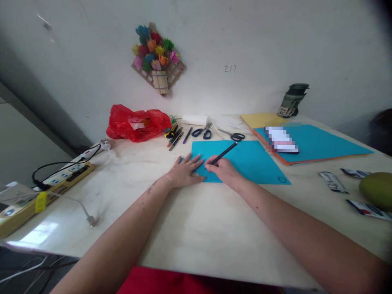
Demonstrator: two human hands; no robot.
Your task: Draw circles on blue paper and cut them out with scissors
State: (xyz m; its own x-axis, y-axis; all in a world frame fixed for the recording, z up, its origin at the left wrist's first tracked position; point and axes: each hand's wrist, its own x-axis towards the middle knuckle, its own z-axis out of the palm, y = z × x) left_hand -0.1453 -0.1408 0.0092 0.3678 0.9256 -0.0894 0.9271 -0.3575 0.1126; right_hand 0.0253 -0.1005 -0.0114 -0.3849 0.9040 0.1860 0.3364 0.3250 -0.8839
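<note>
A blue sheet of paper (245, 163) lies on the pale table in front of me. My left hand (185, 171) rests flat on its left end, fingers spread. In my right hand (222, 168) is a black pencil or pen (226, 152), slanting up to the right. Its writing tip is hidden by my fingers, low over the sheet's left part and close to my left hand. A small dark outlined circle (282, 179) is on the sheet's lower right corner.
Behind the sheet lie scissors (237, 136), a second pair (202, 131), several markers (176, 141) and a red plastic bag (134, 124). Right are stacked coloured sheets (330, 143), a phone (281, 139), a bottle (293, 101) and small packets (333, 182). A power strip (52, 183) edges the left.
</note>
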